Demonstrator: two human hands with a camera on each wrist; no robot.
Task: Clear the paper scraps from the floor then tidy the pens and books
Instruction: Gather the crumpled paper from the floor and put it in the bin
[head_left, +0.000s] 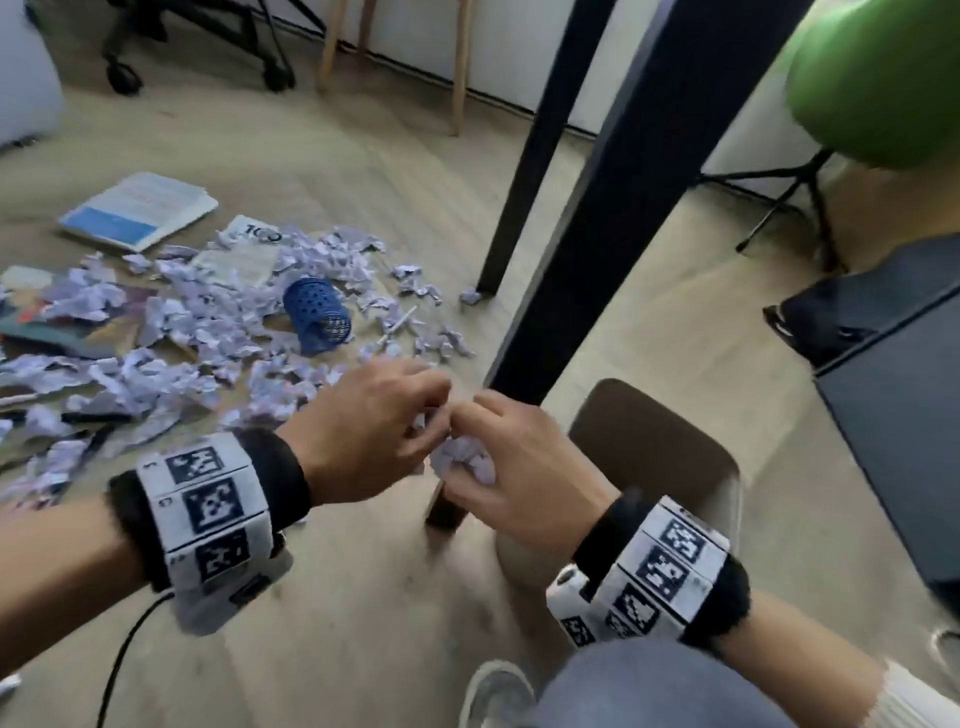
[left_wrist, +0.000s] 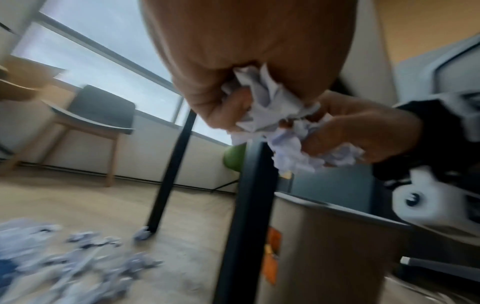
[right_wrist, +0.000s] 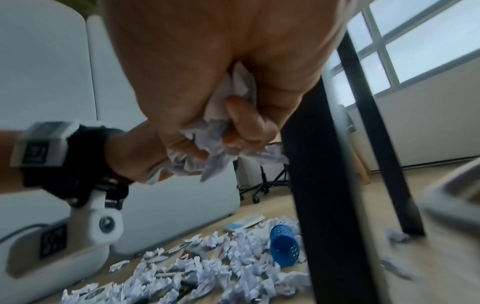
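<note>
Crumpled pale paper scraps (head_left: 171, 332) litter the floor at the left, mixed with books (head_left: 140, 210) and black pens (head_left: 98, 417). A blue perforated pen holder (head_left: 317, 317) lies on its side among them. My two hands meet above the edge of a brown bin (head_left: 675, 467). The left hand (head_left: 431, 415) curls its fingers round a wad of scraps (left_wrist: 262, 96). The right hand (head_left: 478, 431) grips another wad (head_left: 462, 460), also seen in the right wrist view (right_wrist: 215, 148). Both wads touch between the hands.
Two black table legs (head_left: 524, 171) (head_left: 597, 218) stand just behind the hands, one scrap (head_left: 470, 296) lying at a leg's foot. A dark cabinet (head_left: 893, 415) stands right, a green ball seat (head_left: 878, 78) above it. An office chair base (head_left: 197, 47) and wooden legs (head_left: 460, 67) are farther back.
</note>
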